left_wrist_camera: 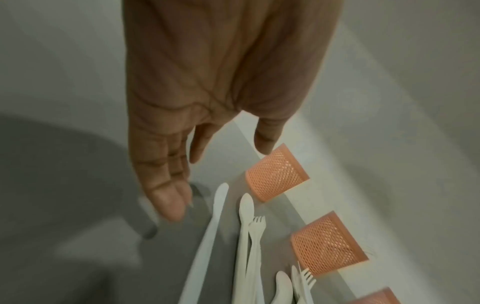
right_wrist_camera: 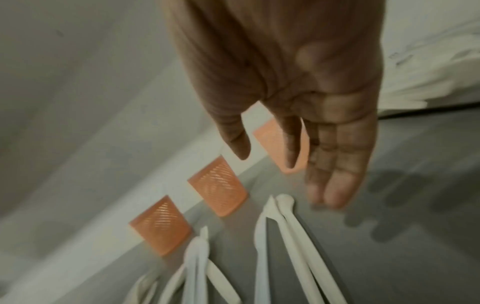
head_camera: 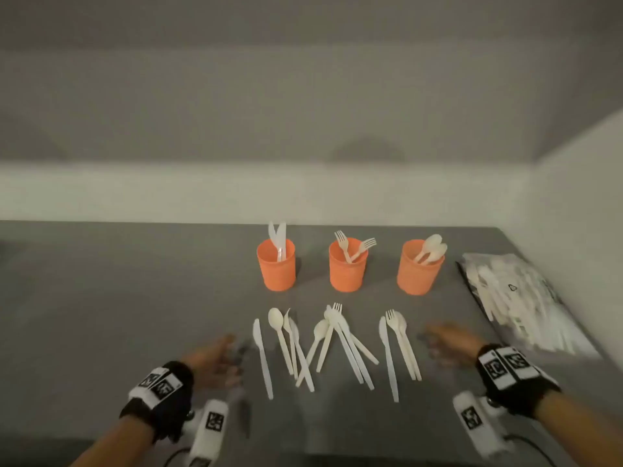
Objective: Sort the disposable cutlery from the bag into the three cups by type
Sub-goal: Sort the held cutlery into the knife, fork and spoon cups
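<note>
Both my hands, left (head_camera: 215, 358) and right (head_camera: 448, 338), fingers spread, empty, above grey table (head_camera: 101, 315); cups (head_camera: 347, 264) at 12 o'clock, pale wall (head_camera: 303, 112) behind.

Bare staged room: grey table (head_camera: 135, 298), blank walls (head_camera: 303, 96)

Dim, flat overhead light; soft shadows on grey table (head_camera: 135, 298); motion blur throughout, wide-angle stretch at edges.

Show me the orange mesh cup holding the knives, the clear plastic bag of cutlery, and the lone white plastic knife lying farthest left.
orange mesh cup with knives (head_camera: 276, 271), head view, front wall.
clear plastic bag of cutlery (head_camera: 519, 298), head view, middle.
lone white plastic knife (head_camera: 263, 362), head view, handle.
</note>
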